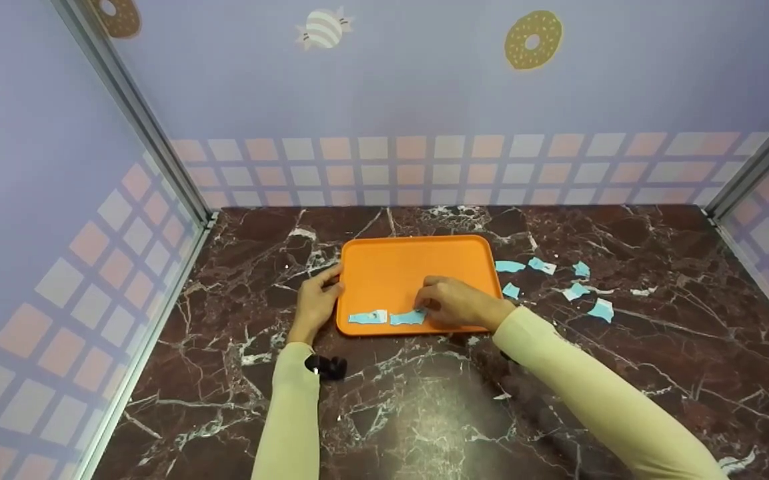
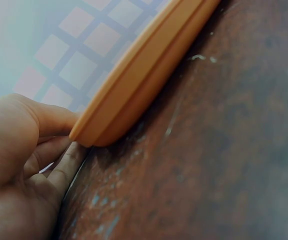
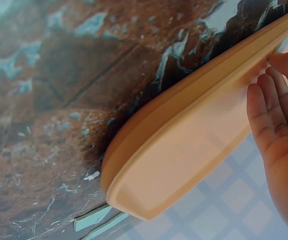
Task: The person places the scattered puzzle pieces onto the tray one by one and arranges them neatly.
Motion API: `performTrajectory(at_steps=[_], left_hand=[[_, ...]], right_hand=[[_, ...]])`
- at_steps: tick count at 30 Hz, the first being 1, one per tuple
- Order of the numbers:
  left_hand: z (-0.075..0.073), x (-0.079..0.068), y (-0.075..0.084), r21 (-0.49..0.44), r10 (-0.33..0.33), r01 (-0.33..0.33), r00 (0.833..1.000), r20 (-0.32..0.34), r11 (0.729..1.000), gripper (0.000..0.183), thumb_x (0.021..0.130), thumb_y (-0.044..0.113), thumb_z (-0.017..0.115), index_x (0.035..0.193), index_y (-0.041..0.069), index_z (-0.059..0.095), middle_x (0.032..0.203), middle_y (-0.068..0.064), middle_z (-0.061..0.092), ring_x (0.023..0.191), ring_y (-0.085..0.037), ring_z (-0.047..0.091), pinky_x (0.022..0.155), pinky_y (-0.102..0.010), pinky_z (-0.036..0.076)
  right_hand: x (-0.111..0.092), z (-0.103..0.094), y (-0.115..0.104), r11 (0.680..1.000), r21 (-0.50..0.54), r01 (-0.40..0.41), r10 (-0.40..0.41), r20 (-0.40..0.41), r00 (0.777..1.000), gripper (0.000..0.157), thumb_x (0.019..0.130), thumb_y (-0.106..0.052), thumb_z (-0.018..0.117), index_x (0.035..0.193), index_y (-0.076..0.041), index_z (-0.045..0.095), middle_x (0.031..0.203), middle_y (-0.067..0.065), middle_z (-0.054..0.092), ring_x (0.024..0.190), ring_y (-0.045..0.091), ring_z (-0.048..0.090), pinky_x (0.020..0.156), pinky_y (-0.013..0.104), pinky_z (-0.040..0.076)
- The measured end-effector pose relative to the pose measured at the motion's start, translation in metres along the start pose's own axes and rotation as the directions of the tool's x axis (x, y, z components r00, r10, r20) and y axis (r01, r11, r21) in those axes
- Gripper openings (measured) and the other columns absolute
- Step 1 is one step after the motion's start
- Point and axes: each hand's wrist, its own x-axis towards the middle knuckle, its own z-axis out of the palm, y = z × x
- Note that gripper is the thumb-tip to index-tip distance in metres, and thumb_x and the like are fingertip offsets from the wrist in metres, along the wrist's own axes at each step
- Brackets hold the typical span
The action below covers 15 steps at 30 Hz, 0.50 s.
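Note:
An orange tray (image 1: pixel 417 267) lies on the dark marbled table. At its left edge, my left hand (image 1: pixel 316 303) holds the rim, with fingers on both sides of the tray's corner (image 2: pixel 91 135) in the left wrist view. My right hand (image 1: pixel 454 301) reaches over the tray's front right part, fingers bent down and fingertips pinching the right end of a torn blue paper piece (image 1: pixel 405 318). Left of that piece lies another torn blue and white paper strip (image 1: pixel 367 317), near the tray's front edge. In the right wrist view, the right hand (image 3: pixel 284 115) partly hides the paper.
Right of the tray, several torn blue and white paper scraps lie on the table, among them a curved strip (image 1: pixel 509 266) close to the rim and a larger scrap (image 1: pixel 602 310) farther out. Patterned walls (image 1: pixel 424 100) enclose the table's back and sides.

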Motion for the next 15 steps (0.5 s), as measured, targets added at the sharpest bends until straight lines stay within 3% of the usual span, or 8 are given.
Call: performTrajectory(at_steps=[7, 11, 15], left_hand=[[0.001, 0.001, 0.000, 0.008, -0.016, 0.016, 1.000, -0.005, 1.000, 0.041, 0.102, -0.002, 0.066, 0.143, 0.001, 0.066, 0.131, -0.022, 0.070, 0.118, -0.035, 0.069, 0.098, -0.041, 0.058], [0.001, 0.001, 0.000, 0.013, -0.035, 0.035, 0.999, 0.004, 0.999, 0.042, 0.103, -0.001, 0.065, 0.145, 0.002, 0.065, 0.132, -0.021, 0.070, 0.119, -0.034, 0.068, 0.098, -0.041, 0.058], [0.000, 0.000, 0.001, 0.011, -0.042, 0.042, 0.999, 0.005, 0.999, 0.042, 0.104, -0.001, 0.065, 0.145, 0.003, 0.065, 0.130, -0.020, 0.070, 0.118, -0.033, 0.068, 0.098, -0.041, 0.058]], right_hand=[[-0.002, -0.004, 0.002, 1.000, 0.014, -0.006, 0.006, -0.005, 1.000, 0.029, 0.086, 0.012, 0.070, 0.110, 0.000, 0.079, 0.099, 0.013, 0.067, 0.085, 0.024, 0.063, 0.077, 0.037, 0.057], [-0.006, -0.010, 0.007, 1.000, 0.004, 0.007, -0.007, -0.045, 0.999, 0.020, 0.090, 0.008, 0.073, 0.107, 0.001, 0.078, 0.096, 0.012, 0.067, 0.081, 0.023, 0.062, 0.073, 0.035, 0.056], [-0.013, -0.019, 0.013, 0.999, -0.010, -0.032, 0.032, -0.061, 0.998, 0.016, 0.092, 0.004, 0.077, 0.108, 0.003, 0.077, 0.100, 0.014, 0.069, 0.085, 0.027, 0.067, 0.075, 0.038, 0.060]])
